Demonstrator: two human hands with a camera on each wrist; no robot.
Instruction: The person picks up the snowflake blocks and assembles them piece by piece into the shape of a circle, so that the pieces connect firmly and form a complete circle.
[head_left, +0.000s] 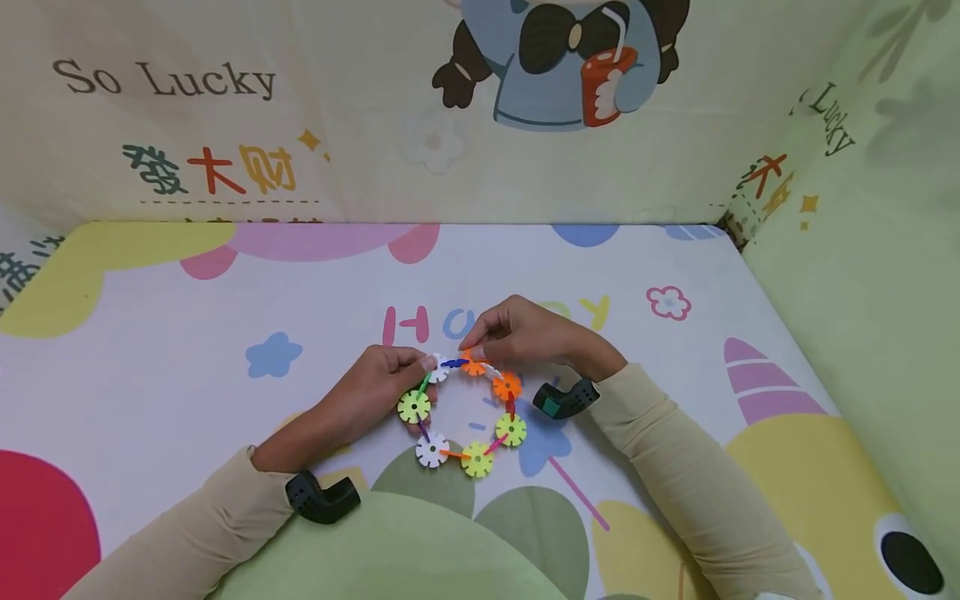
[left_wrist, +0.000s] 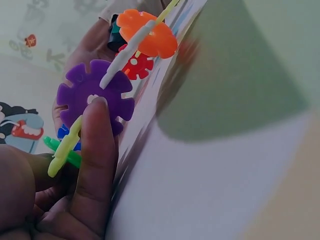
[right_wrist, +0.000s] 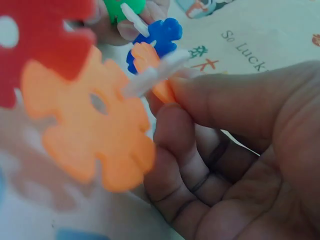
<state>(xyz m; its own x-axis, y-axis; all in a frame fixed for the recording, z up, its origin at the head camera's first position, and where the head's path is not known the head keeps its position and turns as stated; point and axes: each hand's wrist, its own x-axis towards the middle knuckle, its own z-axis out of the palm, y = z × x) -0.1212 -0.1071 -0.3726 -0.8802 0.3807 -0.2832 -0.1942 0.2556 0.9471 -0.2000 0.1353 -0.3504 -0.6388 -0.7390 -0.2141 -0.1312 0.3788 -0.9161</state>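
Flower-shaped plastic snowflake discs in several colours join into a ring above the table. At the ring's upper left my left hand point(head_left: 378, 383) pinches a white disc point(head_left: 438, 368). A yellow-green disc point(head_left: 414, 407) sits by its lower fingers. In the left wrist view one finger lies against a purple disc point(left_wrist: 85, 95), below an orange disc point(left_wrist: 155, 37). At the ring's top my right hand point(head_left: 528, 333) pinches an orange disc point(head_left: 474, 364) between thumb and finger. A blue disc point(right_wrist: 162, 37) touches it in the right wrist view, where another orange disc point(right_wrist: 90, 125) appears close up.
Under the hands lies a table point(head_left: 172, 375) with a colourful printed cover. A printed cloth wall point(head_left: 360, 108) rises along its back, and another stands at the right. Each wrist wears a black band, such as the right wristband point(head_left: 566, 400).
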